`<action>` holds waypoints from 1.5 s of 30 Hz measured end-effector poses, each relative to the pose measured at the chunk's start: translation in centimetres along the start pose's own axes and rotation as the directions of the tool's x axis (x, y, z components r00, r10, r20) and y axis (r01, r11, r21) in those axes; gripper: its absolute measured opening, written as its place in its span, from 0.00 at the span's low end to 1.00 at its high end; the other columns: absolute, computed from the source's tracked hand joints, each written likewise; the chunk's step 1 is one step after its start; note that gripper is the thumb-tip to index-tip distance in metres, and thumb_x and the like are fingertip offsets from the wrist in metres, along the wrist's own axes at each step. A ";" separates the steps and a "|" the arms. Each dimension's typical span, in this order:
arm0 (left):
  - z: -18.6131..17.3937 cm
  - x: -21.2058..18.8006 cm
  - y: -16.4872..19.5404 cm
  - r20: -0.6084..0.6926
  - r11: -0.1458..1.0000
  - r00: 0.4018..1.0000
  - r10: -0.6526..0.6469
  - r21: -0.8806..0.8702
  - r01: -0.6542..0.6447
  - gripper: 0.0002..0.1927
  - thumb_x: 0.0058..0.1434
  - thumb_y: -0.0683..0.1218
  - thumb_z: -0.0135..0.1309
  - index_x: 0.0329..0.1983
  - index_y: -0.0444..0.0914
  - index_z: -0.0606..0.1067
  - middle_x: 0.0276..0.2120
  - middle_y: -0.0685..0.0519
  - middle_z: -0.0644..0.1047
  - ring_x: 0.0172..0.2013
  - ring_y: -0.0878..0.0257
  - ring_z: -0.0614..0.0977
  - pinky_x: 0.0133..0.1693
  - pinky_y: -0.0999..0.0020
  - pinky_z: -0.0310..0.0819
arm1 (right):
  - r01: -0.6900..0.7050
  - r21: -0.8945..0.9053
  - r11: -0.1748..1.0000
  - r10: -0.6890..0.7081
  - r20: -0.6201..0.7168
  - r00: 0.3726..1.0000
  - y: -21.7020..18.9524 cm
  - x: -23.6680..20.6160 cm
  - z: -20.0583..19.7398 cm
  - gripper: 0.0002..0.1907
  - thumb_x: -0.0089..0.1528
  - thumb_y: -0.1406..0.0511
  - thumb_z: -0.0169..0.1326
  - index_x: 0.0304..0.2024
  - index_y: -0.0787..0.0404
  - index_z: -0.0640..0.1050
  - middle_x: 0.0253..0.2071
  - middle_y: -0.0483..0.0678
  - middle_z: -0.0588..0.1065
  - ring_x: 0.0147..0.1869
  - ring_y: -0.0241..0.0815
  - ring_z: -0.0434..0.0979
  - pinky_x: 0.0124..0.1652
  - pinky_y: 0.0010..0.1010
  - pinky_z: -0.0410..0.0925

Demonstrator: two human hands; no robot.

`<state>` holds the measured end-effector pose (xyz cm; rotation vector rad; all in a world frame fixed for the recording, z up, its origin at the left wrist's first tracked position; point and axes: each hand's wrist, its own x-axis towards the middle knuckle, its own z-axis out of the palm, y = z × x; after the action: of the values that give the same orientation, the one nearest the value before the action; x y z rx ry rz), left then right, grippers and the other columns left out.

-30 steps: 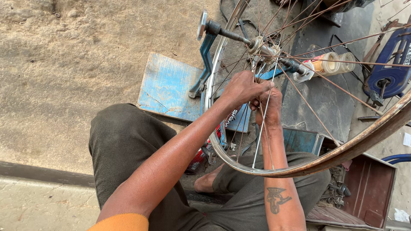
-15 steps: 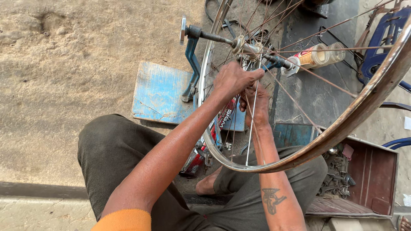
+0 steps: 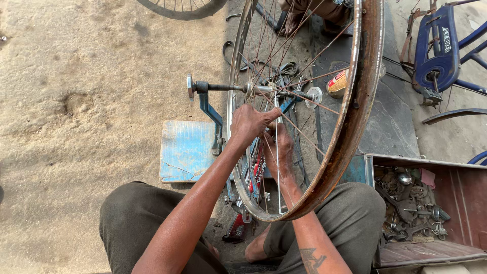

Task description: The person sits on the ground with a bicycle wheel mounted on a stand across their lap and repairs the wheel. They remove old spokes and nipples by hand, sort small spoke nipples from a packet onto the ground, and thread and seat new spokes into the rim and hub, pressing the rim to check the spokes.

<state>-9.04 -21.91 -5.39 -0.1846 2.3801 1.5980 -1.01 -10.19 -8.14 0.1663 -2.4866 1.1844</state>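
Fingertips of the left hand and right hand vanish among the spokes, so whatever they pinch can't be made out. The rim runs off the top edge. A second wheel up top is mostly cut off (only an arc shows). The parts in the box are too small to tell apart.

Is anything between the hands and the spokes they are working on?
Nothing visible. The left hand and right hand are already in among the spokes of the bicycle wheel, just below the hub axle, fingers on the spokes.
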 end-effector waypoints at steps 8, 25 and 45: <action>0.0 0.1 -0.9 -0.150 1.000 0.989 0.013 0.013 -0.011 0.35 0.44 0.70 0.67 0.14 0.32 0.79 0.13 0.46 0.78 0.17 0.58 0.81 0.24 0.54 0.76 | -0.381 0.440 0.813 0.293 0.256 0.921 -0.2 0.4 -1.2 0.14 0.66 0.61 0.60 0.47 0.64 0.83 0.32 0.40 0.75 0.31 0.29 0.66 0.29 0.25 0.61; -0.3 0.5 -2.3 -0.156 0.929 0.988 0.019 -0.363 -0.075 0.19 0.50 0.51 0.70 0.21 0.32 0.77 0.17 0.56 0.77 0.17 0.70 0.73 0.19 0.72 0.66 | -0.403 0.818 0.411 0.170 0.366 0.915 2.4 -4.4 0.5 0.15 0.69 0.58 0.53 0.49 0.63 0.78 0.35 0.38 0.75 0.35 0.26 0.71 0.33 0.18 0.67; -2.8 -6.0 3.4 -0.143 0.983 0.989 0.039 -0.175 -0.064 0.28 0.51 0.63 0.68 0.32 0.33 0.79 0.16 0.54 0.74 0.18 0.66 0.76 0.25 0.72 0.72 | -0.409 0.440 0.799 0.284 0.322 0.903 -5.4 -2.4 -5.1 0.15 0.68 0.57 0.51 0.42 0.64 0.77 0.21 0.46 0.70 0.26 0.33 0.69 0.28 0.30 0.66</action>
<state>-4.59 -23.48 0.34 -0.2803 2.3579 1.8824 4.08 -9.82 -2.26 -0.0231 -2.4127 2.0771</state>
